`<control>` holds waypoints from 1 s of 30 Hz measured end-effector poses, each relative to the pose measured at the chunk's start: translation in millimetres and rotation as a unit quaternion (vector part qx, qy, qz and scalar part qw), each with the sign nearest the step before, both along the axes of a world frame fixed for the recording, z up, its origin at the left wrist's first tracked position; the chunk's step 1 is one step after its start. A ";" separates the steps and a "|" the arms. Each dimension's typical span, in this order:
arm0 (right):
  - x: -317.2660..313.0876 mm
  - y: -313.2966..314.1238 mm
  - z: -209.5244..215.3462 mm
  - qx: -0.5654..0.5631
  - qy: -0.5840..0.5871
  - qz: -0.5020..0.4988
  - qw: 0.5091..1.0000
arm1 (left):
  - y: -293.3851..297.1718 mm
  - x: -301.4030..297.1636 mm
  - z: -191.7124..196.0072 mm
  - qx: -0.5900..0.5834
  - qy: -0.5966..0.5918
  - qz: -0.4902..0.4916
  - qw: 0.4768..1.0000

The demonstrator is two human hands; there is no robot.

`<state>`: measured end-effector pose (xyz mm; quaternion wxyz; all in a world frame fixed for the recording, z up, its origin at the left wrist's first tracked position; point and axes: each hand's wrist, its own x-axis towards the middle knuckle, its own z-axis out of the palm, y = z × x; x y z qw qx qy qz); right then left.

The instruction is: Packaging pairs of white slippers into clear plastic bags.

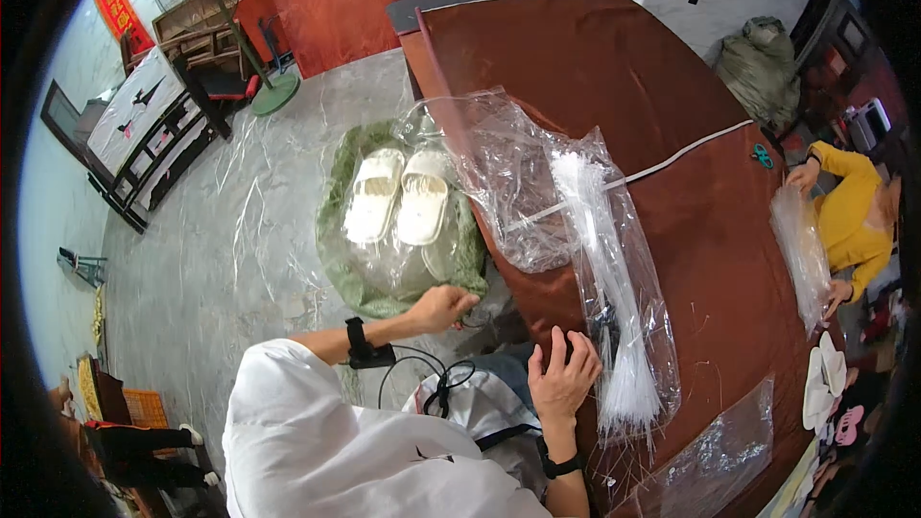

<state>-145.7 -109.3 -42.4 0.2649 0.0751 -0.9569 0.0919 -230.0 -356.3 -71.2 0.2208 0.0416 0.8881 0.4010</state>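
Observation:
A pair of cream slide sandals (398,197) lies under clear plastic in a green woven sack (331,259) on the floor. At the sack's near right rim, my left hand (443,309) is closed, its fingers curled; what they grip is hidden. My right hand (564,369) rests on the table's near edge with fingers spread, holding nothing. Just right of it lies a bundle of long thin white plastic strands (604,278) inside a clear bag (657,345). Another crumpled clear bag (528,230) hangs over the table edge toward the sack.
The table (710,240) has a brown cloth. Teal scissors (763,155) lie near its far right edge. Across it, a person in yellow (854,206) holds clear plastic bags (801,245). A flat clear bag (715,451) lies near right; a standing fan (273,94) is far left.

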 end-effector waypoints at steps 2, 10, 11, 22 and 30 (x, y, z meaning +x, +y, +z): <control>1.2 0.0 -1.8 -0.004 -0.012 0.004 1.000 | 3.9 11.9 3.3 0.046 0.003 -0.023 0.999; 5.7 2.3 1.6 0.000 -0.003 -0.003 1.000 | 9.5 8.3 -40.9 0.040 0.053 -0.038 0.997; 6.0 0.4 2.3 -0.006 -0.009 -0.003 1.000 | 10.0 7.7 -43.8 0.038 0.050 -0.015 0.998; 1.9 3.8 4.4 -0.016 -0.014 -0.023 0.999 | -25.9 -12.8 1.2 -0.257 0.342 0.150 0.891; 2.1 -1.5 -5.2 -0.084 -0.038 0.017 0.996 | -162.8 -26.5 -104.3 -0.264 0.090 0.254 0.926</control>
